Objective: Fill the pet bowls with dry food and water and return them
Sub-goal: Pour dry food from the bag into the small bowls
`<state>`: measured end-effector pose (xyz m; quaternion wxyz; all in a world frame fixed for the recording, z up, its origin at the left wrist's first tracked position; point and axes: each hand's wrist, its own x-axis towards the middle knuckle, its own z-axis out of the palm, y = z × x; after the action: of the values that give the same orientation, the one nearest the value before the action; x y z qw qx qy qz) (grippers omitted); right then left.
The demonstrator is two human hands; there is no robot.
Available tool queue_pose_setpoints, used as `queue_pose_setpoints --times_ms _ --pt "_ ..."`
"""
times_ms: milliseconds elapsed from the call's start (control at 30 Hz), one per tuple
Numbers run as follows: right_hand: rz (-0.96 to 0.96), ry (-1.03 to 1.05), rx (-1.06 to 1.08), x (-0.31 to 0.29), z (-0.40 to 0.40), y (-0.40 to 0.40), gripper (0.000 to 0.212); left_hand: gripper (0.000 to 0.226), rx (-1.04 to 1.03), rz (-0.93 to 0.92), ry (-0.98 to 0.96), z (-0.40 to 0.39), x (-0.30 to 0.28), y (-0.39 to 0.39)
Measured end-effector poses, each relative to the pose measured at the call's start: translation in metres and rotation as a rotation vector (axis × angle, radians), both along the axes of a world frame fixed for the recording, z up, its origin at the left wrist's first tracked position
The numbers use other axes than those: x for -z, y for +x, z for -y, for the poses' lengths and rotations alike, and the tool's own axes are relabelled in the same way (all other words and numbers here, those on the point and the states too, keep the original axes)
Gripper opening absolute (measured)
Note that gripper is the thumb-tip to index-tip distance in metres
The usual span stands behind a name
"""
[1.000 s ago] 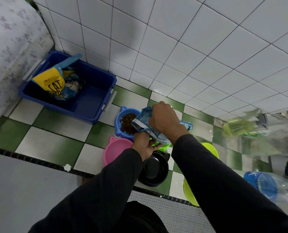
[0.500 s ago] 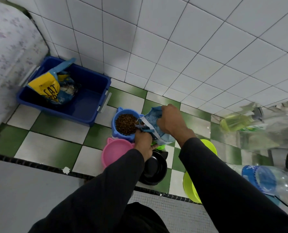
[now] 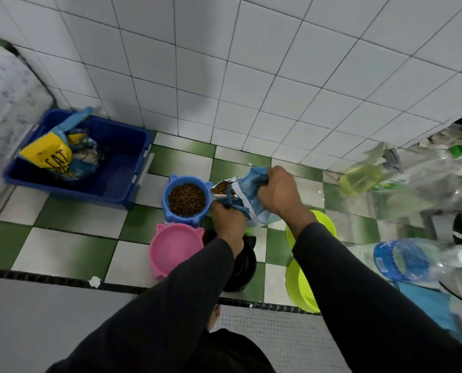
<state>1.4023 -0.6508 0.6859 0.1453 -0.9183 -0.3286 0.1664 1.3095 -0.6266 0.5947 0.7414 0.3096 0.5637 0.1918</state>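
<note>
A blue cat-eared bowl (image 3: 173,184) stands on the checkered floor, full of brown kibble (image 3: 187,199). Just right of it I hold a small blue food bag (image 3: 247,192), its open mouth showing kibble and facing the bowl. My right hand (image 3: 278,193) grips the bag's upper end; my left hand (image 3: 228,220) pinches its lower corner. An empty pink cat-eared bowl (image 3: 174,249) sits in front of the blue one. A black bowl (image 3: 244,267) is partly hidden under my left arm. Lime-green bowls (image 3: 301,286) lie under my right arm.
A blue plastic bin (image 3: 119,168) against the tiled wall at left holds a yellow and blue cat food bag (image 3: 49,156). At right lie a clear water bottle with a blue label (image 3: 410,261), a spray bottle of yellow liquid (image 3: 364,176) and more plastic bottles.
The bag has tipped back from the blue bowl, which now shows a full heap of kibble. My hands have shifted slightly right. The view has drifted left and down.
</note>
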Motion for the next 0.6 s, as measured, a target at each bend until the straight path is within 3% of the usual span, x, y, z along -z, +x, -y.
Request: queue_pose_setpoints --times_ms 267,367,500,600 --pt "-0.004 0.052 0.086 -0.003 0.035 0.025 0.037 0.046 0.042 0.033 0.116 0.026 0.012 0.030" --pt "0.025 0.029 0.087 -0.006 0.045 0.030 0.035 0.041 0.062 0.027 0.076 0.037 0.026 0.040" --pt "0.022 -0.012 0.075 -0.005 0.057 0.035 0.033 0.035 0.081 0.105 -0.025 0.053 -0.012 0.034" --pt "0.045 -0.026 0.048 -0.003 0.063 0.038 0.047 0.035 0.097 0.123 -0.107 0.061 -0.014 0.034"
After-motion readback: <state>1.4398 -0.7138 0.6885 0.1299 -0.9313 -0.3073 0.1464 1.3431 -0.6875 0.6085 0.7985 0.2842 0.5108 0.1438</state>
